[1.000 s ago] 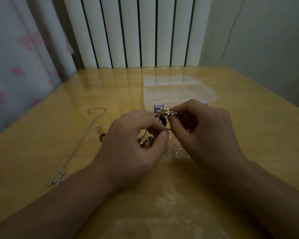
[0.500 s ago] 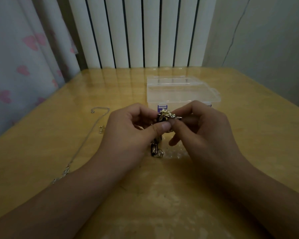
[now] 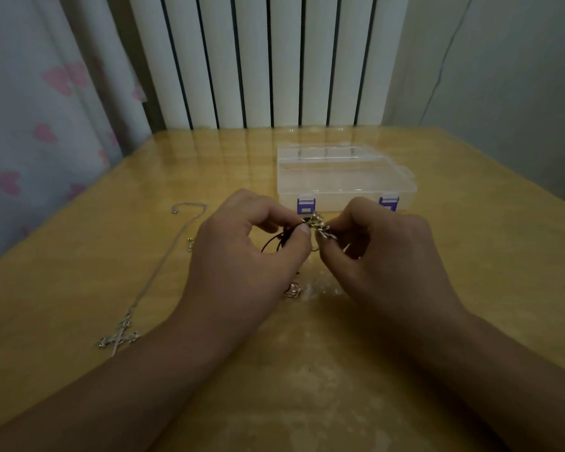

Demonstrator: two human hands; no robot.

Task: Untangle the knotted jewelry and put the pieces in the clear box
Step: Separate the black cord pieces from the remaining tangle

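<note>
You have the knotted jewelry (image 3: pixel 317 225) lifted off the desk (image 3: pixel 470 256) and held between both hands, just in front of the clear box's near wall, where the light catches it and you can look straight down on the tangle. Your left hand (image 3: pixel 242 256) pinches the left side of the knot between thumb tip and curled fingers, and a dark cord (image 3: pixel 274 244) loops down from that pinch under the palm. Your right hand (image 3: pixel 382 252) pinches the pale metal links on the other side, fingers curled in tight, so the two grips can pull apart and tease strands loose. The clear box (image 3: pixel 343 181) sits toward the far edge of the desk, middle-right, lid down with its two purple latches (image 3: pixel 306 205) facing you; it looks shut, so you will likely need to unlatch it before anything goes in. A small ring-like piece (image 3: pixel 292 290) lies on the desk just below your hands, beside a crinkled bit of clear plastic (image 3: pixel 327 288). Along the left side of the desk a cross necklace (image 3: pixel 119 337) lies stretched out, chain running toward the far edge, apparently set apart so it cannot snag again. Judging by this, the untangling is only partly done.
</note>
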